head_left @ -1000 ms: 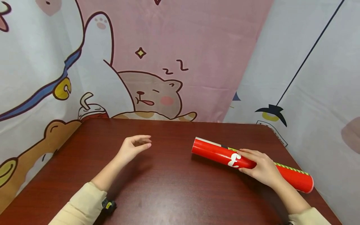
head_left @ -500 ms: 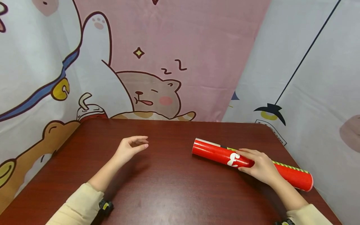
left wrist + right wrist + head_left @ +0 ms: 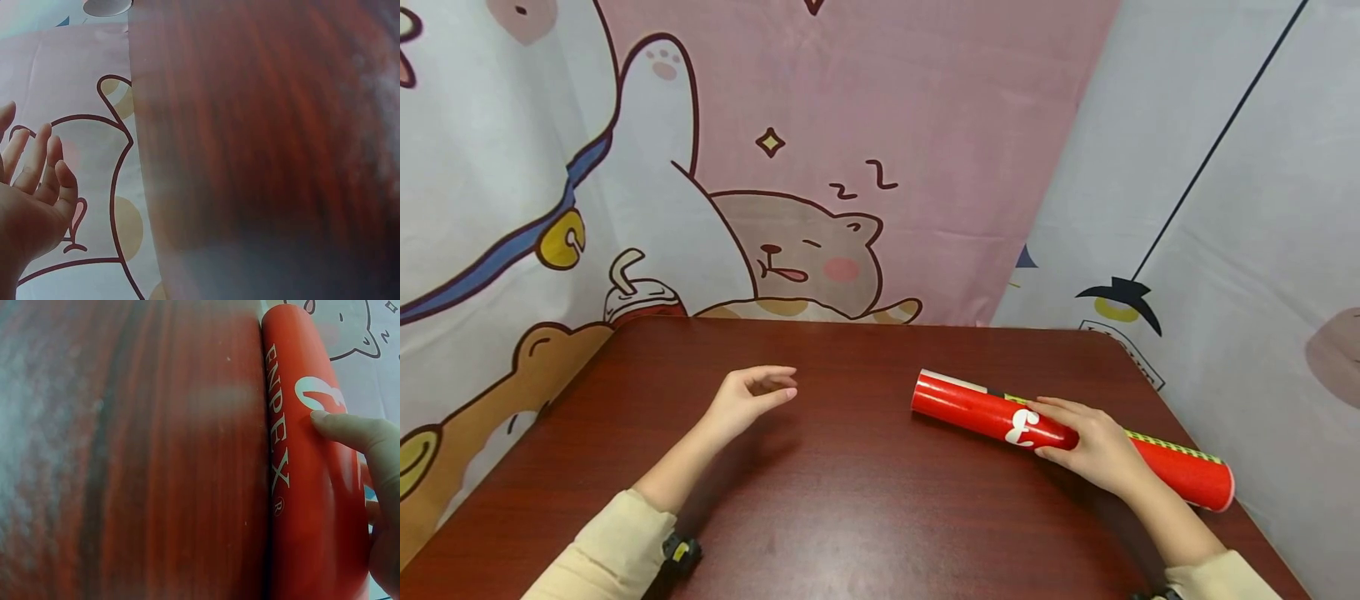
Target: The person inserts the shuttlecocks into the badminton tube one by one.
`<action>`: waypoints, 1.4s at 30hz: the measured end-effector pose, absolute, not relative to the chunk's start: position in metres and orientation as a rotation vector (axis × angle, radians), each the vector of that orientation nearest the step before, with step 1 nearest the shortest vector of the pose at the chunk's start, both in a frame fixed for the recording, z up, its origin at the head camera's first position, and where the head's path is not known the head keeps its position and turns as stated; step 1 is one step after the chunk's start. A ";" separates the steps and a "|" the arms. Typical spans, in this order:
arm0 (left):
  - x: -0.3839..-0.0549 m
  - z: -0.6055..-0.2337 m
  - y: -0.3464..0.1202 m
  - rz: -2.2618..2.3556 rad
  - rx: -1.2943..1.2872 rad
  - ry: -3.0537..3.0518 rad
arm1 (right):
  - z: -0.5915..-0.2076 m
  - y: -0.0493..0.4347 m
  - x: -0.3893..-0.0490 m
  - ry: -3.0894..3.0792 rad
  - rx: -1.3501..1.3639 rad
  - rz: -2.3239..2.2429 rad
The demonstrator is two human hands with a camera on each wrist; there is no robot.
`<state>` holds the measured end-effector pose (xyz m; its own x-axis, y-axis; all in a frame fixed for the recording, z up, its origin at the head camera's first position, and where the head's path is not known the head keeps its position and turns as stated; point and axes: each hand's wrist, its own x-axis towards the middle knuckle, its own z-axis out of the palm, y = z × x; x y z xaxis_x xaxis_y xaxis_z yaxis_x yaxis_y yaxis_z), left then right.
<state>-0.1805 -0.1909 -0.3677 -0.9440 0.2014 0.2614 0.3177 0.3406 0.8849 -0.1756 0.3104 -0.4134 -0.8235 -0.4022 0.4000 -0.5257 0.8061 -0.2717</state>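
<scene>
A long red tube (image 3: 970,410) lies slantwise at the right of the head view, its near end pointing right. White "ENPEX" lettering and a white emblem mark its side in the right wrist view, and a green checked strip runs along its top. My right hand (image 3: 1096,448) grips the tube's middle from above, thumb on the near side and fingers over the far side. Over the table's left half, my left hand (image 3: 741,404) holds nothing, its fingers loosely bent. The left wrist view shows that hand's palm (image 3: 31,215) and spread fingertips.
A dark reddish-brown wooden table (image 3: 865,500) lies under both hands. Cartoon-printed cloth (image 3: 955,150) hangs behind it and along both sides. A small black device (image 3: 682,552) sits at the left wrist beside the cream sleeve (image 3: 606,546).
The head view has shifted slightly since one second ago. Otherwise both hands and the red tube stay almost where they were, with the right hand keeping the same grip.
</scene>
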 end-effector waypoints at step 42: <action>-0.196 -0.357 -0.242 -1.148 -0.590 -2.631 | -0.368 0.313 -0.173 -2.518 0.622 0.456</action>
